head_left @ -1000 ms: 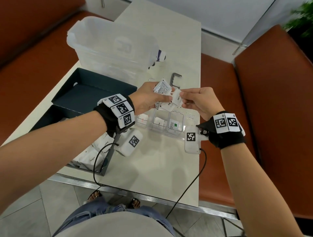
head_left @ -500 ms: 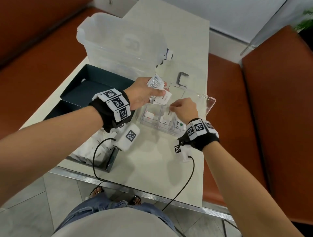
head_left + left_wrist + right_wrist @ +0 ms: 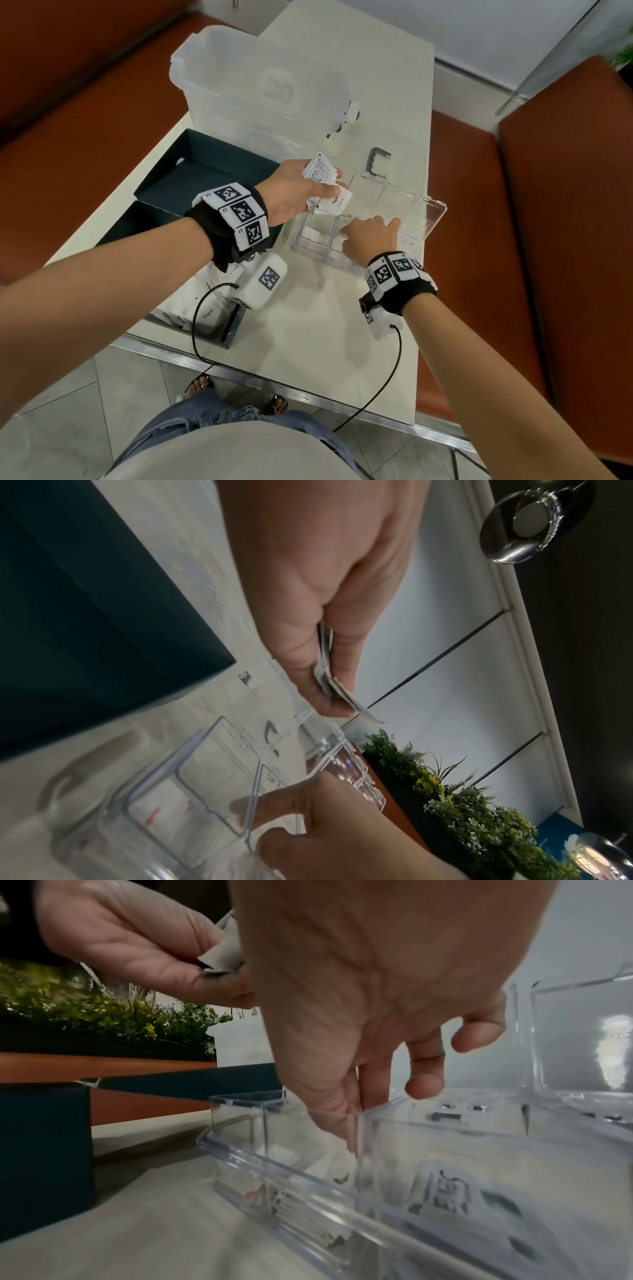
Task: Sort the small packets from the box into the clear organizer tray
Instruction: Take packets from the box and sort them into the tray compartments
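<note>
The step in hand is the placing of one packet into a compartment of the clear organizer tray, which stands on the table with its lid open toward the far side. The right hand reaches down into the middle compartment of the near row; in the right wrist view its thumb and first finger go down together along the divider wall to a white packet that lies there, while the other fingers are loosely bent above the rim. I cannot tell if the packet is already released or only touched. The left hand hovers just beside the tray and pinches a small stack of packets between thumb and fingers. Some packets already lie in the tray, and more packets remain in the dark box on the left. The task seems to be in its middle part. The next move probably calls for the right hand to let go, lift clear of the walls, and take one packet from the left hand's stack, reading its print to choose the compartment.
</note>
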A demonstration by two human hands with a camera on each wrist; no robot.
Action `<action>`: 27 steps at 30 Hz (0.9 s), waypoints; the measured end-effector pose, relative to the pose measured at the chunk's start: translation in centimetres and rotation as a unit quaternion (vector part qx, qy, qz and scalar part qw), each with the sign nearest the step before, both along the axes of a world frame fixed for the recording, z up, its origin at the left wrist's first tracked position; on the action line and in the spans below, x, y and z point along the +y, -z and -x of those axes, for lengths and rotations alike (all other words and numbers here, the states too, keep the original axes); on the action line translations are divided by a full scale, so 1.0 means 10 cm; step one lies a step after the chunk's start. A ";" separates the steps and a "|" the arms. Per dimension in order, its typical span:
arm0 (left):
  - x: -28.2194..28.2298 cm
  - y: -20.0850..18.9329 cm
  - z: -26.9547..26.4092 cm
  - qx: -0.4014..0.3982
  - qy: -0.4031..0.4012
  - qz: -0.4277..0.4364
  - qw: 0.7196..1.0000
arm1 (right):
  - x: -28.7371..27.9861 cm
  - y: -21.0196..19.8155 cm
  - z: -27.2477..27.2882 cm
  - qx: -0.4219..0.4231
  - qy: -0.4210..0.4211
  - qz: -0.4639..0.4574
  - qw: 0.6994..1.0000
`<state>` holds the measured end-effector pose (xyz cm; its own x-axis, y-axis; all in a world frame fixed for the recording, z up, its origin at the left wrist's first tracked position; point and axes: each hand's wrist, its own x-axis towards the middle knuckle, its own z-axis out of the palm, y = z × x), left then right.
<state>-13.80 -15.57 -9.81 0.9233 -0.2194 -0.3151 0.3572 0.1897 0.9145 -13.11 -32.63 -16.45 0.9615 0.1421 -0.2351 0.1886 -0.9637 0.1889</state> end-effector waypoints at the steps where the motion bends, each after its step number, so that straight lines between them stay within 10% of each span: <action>1: 0.00 0.00 0.00 0.000 0.000 0.000 1.000 | 0.00 0.00 0.00 0.010 0.001 -0.004 1.000; 10: -0.02 0.00 0.01 0.001 -0.003 0.011 1.000 | 0.00 -0.09 -0.05 0.071 0.034 -0.015 0.997; 15: -0.03 0.01 -0.02 0.000 -0.023 0.013 1.000 | -0.04 -0.33 0.04 -0.049 0.018 -0.172 0.984; 21: -0.11 0.06 -0.04 -0.010 -0.032 -0.012 0.999 | 0.06 -0.71 0.22 -0.069 0.170 -0.630 0.755; 27: -0.17 0.08 -0.05 0.004 -0.042 0.030 0.999 | 0.00 -0.75 0.23 -0.046 0.215 -0.659 0.719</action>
